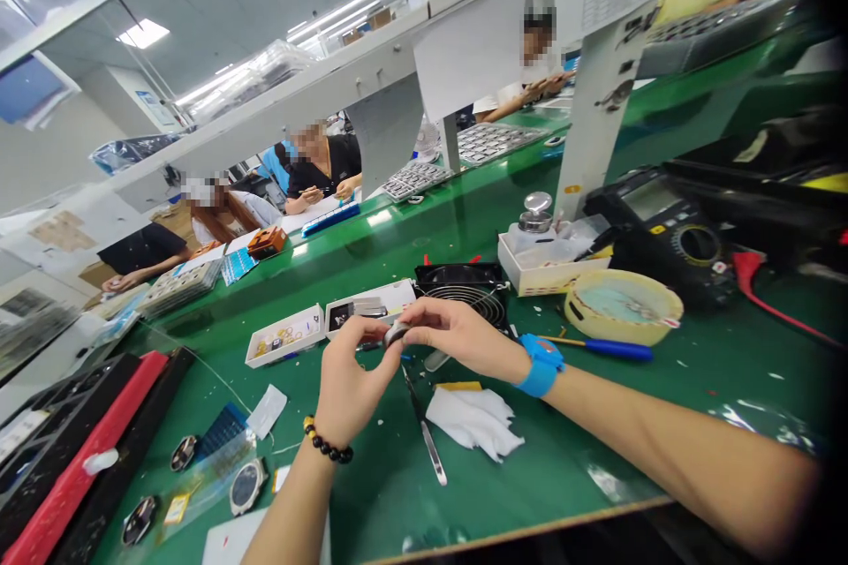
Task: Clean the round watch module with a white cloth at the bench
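My left hand [351, 393], with a black bead bracelet on its wrist, and my right hand [457, 337], with a blue wrist strap [541, 366], meet above the green bench mat [397, 481]. Between their fingertips they pinch a small round dark-and-silver part [396, 335]. Fingers hide most of it, so its exact kind is unclear. Steel tweezers [424, 428] lie just below my hands, beside a crumpled white cloth [473, 422]. Several round watch bodies, including one [246, 485], lie to the lower left of my left wrist.
Two small white trays of parts [284, 335] sit just beyond my hands, near a black fan with a wire guard [464, 291]. To the right are a blue-handled screwdriver [596, 350], a tape roll [623, 306] and a multimeter [662, 229]. Co-workers sit along the far bench.
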Available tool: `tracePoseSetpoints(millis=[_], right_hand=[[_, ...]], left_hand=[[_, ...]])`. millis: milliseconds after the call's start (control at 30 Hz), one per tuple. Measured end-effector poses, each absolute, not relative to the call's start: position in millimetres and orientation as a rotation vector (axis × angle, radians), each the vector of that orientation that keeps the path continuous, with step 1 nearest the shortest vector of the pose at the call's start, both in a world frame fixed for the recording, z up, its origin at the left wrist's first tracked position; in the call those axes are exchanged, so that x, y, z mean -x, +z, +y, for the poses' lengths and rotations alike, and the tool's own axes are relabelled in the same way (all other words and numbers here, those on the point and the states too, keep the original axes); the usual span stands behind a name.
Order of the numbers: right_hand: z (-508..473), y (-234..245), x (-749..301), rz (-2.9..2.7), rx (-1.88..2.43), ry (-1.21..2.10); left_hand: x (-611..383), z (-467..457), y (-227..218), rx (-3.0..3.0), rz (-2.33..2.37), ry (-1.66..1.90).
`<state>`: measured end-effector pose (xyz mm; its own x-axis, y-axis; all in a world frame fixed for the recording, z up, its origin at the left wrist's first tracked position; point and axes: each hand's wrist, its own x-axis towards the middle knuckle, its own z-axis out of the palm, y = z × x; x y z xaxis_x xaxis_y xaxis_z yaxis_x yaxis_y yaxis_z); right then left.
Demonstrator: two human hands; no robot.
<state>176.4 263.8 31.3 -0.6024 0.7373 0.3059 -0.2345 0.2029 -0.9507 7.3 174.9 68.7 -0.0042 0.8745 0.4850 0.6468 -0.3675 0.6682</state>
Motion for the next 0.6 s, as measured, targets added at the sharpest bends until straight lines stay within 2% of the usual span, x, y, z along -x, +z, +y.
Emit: tracePoseSetpoints(millis=[100,233,400,600], right_hand=[[263,28,-175,-1.739,0.571,1.439],[260,28,-171,-1.759,0.587,1.422],[254,34,-172,-1.841,0.61,1.304],[247,28,-169,-2.298,0.585,0.714]], left_hand=[[-2,179,67,-1.788,1.532,1.131],[5,185,67,-1.519,1.363,1.15],[17,190,72,-1.057,1.14,1.484],[45,195,79,-0.778,0.99,1.833]])
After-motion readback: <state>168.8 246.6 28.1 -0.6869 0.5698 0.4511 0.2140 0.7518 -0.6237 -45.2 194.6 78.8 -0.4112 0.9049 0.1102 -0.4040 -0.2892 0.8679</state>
